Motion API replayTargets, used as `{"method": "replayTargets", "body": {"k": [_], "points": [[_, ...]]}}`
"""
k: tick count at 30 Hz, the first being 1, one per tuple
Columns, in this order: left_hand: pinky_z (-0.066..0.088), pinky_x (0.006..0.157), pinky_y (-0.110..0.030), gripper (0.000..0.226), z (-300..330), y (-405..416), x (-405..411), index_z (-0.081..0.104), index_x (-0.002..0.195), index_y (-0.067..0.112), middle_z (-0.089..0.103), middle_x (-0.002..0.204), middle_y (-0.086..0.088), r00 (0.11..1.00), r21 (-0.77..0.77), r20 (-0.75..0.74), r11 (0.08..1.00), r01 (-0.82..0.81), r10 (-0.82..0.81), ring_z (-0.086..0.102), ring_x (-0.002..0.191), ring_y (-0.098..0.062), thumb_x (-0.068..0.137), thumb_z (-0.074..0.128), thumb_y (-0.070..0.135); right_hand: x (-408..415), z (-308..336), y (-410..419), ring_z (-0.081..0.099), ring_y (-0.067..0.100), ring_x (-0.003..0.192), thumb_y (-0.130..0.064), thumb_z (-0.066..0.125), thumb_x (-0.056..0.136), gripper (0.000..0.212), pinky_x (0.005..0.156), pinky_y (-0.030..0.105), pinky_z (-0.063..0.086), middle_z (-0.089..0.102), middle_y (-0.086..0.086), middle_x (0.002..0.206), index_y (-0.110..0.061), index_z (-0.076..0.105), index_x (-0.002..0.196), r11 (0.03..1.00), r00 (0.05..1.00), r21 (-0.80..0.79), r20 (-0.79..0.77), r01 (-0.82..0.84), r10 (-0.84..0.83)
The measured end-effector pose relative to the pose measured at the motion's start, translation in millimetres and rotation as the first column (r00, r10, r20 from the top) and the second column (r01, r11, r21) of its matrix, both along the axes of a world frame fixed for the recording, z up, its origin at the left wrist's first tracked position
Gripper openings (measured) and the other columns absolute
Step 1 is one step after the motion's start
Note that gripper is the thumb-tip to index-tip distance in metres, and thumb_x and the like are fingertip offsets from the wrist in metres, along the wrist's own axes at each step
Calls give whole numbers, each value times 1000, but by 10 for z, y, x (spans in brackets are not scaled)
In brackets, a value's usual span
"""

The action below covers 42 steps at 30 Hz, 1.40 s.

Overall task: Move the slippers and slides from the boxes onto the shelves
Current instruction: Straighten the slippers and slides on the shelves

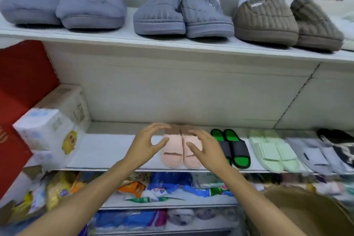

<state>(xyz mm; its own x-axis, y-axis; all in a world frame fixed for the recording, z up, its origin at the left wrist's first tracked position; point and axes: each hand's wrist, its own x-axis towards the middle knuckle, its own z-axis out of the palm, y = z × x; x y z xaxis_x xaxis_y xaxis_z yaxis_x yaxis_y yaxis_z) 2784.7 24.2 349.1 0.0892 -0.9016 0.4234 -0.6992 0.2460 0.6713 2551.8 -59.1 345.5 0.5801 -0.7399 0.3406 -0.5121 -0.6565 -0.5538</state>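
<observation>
On the long white middle shelf (pixel 107 151) we are setting down a pair of pale pink fabric slippers with brown heel ends (pixel 181 148), toes at the front edge, heels toward the back panel, the two lying side by side and touching. The step in hand, as we judge it, is squaring this pair up: we would do well to keep both toes level with the shelf's front edge, nudge the pair no further right, where the black slides with green footbeds (pixel 234 149) already sit just beside it, and leave the bare stretch toward the left end for what comes out of the brown cardboard box (pixel 306 214) at the lower right. Beyond the black pair, mint-green slides (pixel 274 151) and pale grey slides (pixel 314 156) run on toward the shelf's right end. Both forearms reach up from below. Our left hand (pixel 148 145) hovers at the left slipper's outer side, fingers curved and spread, thumb apart from them, gripping nothing that we can see. Our right hand (pixel 205 148) lies over the right slipper, fingers loosely spread and resting on its upper.
</observation>
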Motion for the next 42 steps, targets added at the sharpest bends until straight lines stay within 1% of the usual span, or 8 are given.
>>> {"method": "replayTargets", "body": {"k": [8,12,17,21,24,28,34,42], "points": [[31,110,-20,59,-985,-456,-257,54,140,28,42,151,6,994,383,60,917,-110,94,43,137,-12,86,75,42,-265,-852,-453,49,27,130,-40,66,93,59,105,31,37,51,10,143,-11,49,141,967,976,231,-208,108,-59],[34,112,-28,79,-1361,-566,-276,43,148,25,26,161,-1,986,498,89,851,-169,144,38,141,-21,80,80,43,-254,-1139,-663,29,24,146,-42,69,89,77,118,27,22,30,8,159,-13,35,152,945,962,301,-271,128,-44],[38,110,-32,97,-1543,-622,-386,32,153,24,18,163,-1,981,513,78,836,-193,179,38,142,-21,74,86,39,-268,-1436,-838,14,21,153,-44,72,87,92,120,28,20,3,6,167,-20,18,158,939,941,333,-336,85,34],[43,104,-30,97,-1606,-652,-454,33,152,25,21,161,-2,968,476,65,845,-243,242,42,138,-22,73,87,39,-251,-1601,-849,46,34,135,-41,72,87,99,109,31,40,-11,4,166,-26,5,159,922,943,377,-329,87,46],[43,101,-27,94,-1627,-671,-458,33,152,26,22,161,-1,965,457,52,853,-252,257,43,137,-21,75,86,38,-216,-1664,-834,47,31,136,-44,71,86,99,106,32,44,-10,1,167,-29,5,159,918,952,374,-305,129,-9],[47,99,-30,92,-1626,-727,-426,31,152,29,23,161,2,963,445,78,855,-266,259,43,136,-20,76,84,37,-166,-1684,-889,23,20,151,-47,69,86,99,111,32,40,-8,0,167,-27,5,159,921,957,363,-287,140,-33],[46,104,-34,91,-1580,-842,-387,31,152,27,23,162,2,961,474,58,840,-265,270,43,138,-22,78,83,34,-107,-1629,-1044,51,25,131,-46,71,86,98,102,32,45,-7,-2,167,-30,6,159,910,951,392,-309,138,-12],[43,108,-37,90,-1549,-879,-391,31,153,23,23,162,-3,954,515,104,806,-294,282,39,140,-25,79,82,30,-121,-1512,-1061,29,22,148,-40,68,91,91,113,32,37,-1,1,167,-24,10,159,918,935,374,-354,131,11]]}}
